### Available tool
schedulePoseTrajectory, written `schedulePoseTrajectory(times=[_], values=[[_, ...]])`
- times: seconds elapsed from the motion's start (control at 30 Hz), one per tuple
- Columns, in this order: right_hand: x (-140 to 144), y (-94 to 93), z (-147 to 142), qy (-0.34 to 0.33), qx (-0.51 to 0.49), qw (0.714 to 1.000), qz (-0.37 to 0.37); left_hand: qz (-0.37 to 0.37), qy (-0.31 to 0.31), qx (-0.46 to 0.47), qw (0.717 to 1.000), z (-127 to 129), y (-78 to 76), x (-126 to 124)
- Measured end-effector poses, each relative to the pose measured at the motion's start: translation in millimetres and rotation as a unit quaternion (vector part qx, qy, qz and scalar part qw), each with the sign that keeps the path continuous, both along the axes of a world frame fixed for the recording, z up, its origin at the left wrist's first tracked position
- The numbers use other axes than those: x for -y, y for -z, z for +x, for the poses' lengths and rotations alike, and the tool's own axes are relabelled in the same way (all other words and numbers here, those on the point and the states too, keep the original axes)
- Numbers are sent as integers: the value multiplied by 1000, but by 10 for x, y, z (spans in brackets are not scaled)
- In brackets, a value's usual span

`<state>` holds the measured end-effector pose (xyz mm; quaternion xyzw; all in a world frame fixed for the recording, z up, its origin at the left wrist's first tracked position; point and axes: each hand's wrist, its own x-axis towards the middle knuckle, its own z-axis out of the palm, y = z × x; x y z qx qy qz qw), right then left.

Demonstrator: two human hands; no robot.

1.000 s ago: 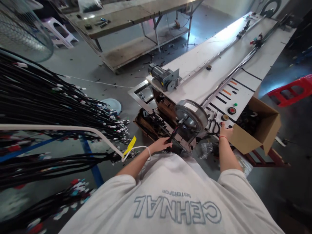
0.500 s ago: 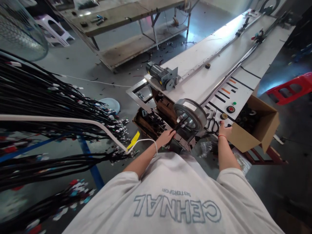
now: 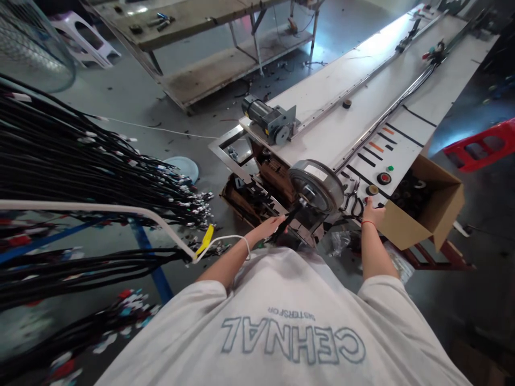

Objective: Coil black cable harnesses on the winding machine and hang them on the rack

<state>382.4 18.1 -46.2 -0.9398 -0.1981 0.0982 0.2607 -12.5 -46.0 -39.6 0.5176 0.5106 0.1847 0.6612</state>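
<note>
The left hand is closed around a thin black cable. The cable runs up from the fingers to the middle of a big round metal wheel at the near end of a long white machine table. Half a second ago this hand was closer to the wheel. Now it sits a bit lower and more to the left, and the cable looks stretched out longer between the hand and the wheel. A white cord loops around the left wrist, and a yellow tag hangs near its far end.

The right hand is at the edge of the table, just like before. Its fingers are bent, with the fingertips on the panel beside a small round knob. I cannot tell if it is pressing anything. A red band is on that wrist. A red button is a little farther up the panel, and scissors lie just to the left of the hand.

An open cardboard box stands to the right, next to the table, with dark rolls inside. A grey motor sits on the table behind the wheel. On the left, many black cables hang over a white rail. The view has moved slightly since the earlier picture.
</note>
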Motion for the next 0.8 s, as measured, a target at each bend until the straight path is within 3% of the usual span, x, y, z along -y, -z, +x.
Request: schedulePoseTrajectory(times=[0.13,0.2,0.27,0.37,0.47,0.6,0.67,0.73,0.8], values=[[1,8,17,4,0,1000,3,18,-69,-21,997,182,-47,-73],[2,9,24,-4,-1,1000,-2,-28,-93,21,995,283,-102,-145],[0,9,27,-15,-1,1000,-7,-144,-101,95,980,347,-163,-212],[-4,12,23,-18,-1,1000,-12,-358,-68,196,910,355,-228,-282],[7,11,16,-12,-5,1000,-14,-457,-52,240,855,299,-250,-327],[9,-63,23,-30,-15,999,-4,-467,-64,264,842,237,-250,-363],[-57,-169,17,-61,32,998,9,-467,-56,261,843,244,-236,-346],[-203,-332,-37,-127,95,987,40,-456,-49,254,852,269,-201,-302],[-427,-544,-185,-240,94,962,86,-408,-65,250,876,289,-149,-257]])
